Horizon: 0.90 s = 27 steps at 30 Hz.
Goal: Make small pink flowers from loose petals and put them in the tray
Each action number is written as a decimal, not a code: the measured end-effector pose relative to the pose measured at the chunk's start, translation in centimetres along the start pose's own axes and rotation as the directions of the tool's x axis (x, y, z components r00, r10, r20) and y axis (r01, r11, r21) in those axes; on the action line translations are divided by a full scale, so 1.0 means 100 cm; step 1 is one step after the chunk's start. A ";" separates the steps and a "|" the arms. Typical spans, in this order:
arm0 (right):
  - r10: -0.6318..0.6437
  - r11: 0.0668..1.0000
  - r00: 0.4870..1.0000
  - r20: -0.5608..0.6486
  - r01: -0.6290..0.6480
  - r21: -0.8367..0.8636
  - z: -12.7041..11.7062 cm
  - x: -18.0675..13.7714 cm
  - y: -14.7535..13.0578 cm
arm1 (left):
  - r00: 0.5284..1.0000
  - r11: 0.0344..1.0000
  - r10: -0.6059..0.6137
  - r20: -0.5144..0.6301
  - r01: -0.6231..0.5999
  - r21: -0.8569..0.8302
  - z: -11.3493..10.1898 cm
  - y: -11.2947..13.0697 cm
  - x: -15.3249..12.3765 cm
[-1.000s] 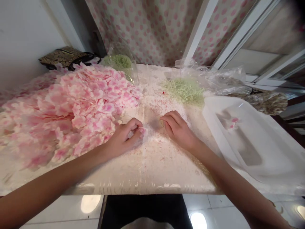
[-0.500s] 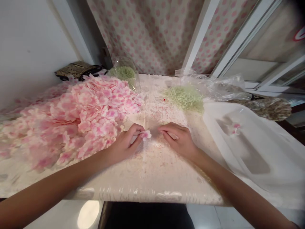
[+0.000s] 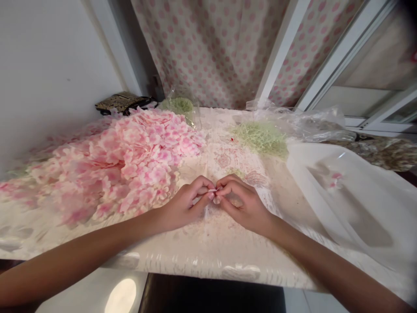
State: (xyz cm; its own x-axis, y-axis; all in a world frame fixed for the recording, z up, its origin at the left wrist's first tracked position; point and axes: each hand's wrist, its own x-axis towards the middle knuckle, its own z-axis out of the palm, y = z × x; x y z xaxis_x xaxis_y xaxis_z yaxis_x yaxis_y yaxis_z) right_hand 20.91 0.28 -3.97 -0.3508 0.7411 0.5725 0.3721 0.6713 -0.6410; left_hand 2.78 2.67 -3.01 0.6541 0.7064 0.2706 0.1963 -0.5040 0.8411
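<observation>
Over the middle of the table, a small pink-and-white artificial flower (image 3: 213,195) is pinched between my two hands. My left hand (image 3: 190,201) grips it from the left between thumb and forefinger. From the right, my right hand (image 3: 246,201) closes thumb and fingertips on the flower's other side. Whether anything smaller sits between the right fingertips is hidden. Just left of my left hand lies a large heap of pink artificial flowers (image 3: 130,152).
A white tray (image 3: 302,182) stands at the right, with one pink flower (image 3: 336,179) inside. Pale green shredded strands (image 3: 260,137) lie behind my right hand, near clear plastic bags (image 3: 312,124). A snakeskin-patterned bag (image 3: 120,103) rests at the back left.
My hands have come together. The right hand has moved to the flower held in my left hand, and its fingertips now meet it. The view has shifted slightly left.
</observation>
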 end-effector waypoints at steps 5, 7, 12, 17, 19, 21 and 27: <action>-0.004 1.000 1.000 0.013 0.004 -0.024 -0.001 -0.002 0.000 | 0.999 0.999 0.027 0.034 -0.029 0.040 0.001 -0.001 -0.001; -0.004 1.000 1.000 0.018 0.004 -0.021 -0.001 -0.002 0.000 | 0.999 0.998 0.034 0.042 -0.036 0.056 0.001 -0.002 -0.002; -0.019 1.000 1.000 0.019 0.019 -0.018 -0.002 -0.002 -0.001 | 0.999 0.995 0.034 0.038 -0.037 0.095 0.001 -0.004 -0.002; -0.049 0.995 0.999 0.019 0.050 -0.082 0.000 -0.004 0.000 | 0.997 0.970 0.058 0.051 -0.068 0.233 0.001 -0.005 -0.004; -0.034 0.994 0.999 0.023 0.036 -0.103 0.002 -0.005 0.000 | 0.994 0.938 0.091 0.061 -0.106 0.331 0.001 -0.005 -0.005; 0.004 0.995 1.000 0.016 -0.003 -0.100 0.003 -0.006 -0.001 | 0.983 0.887 0.167 0.076 -0.184 0.423 0.001 -0.005 -0.005; 0.005 0.992 0.997 0.080 0.005 -0.129 0.003 -0.003 -0.010 | 0.895 0.696 0.427 0.128 -0.416 0.585 0.000 -0.007 -0.004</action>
State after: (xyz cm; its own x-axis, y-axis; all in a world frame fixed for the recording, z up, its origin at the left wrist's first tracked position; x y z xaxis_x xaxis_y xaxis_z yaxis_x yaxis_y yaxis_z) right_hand 20.43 -0.60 -3.64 -0.4163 0.7412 0.5267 0.4781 0.6711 -0.5666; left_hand 2.40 2.76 -3.74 0.7629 0.3535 0.5412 0.2922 -0.9354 0.1991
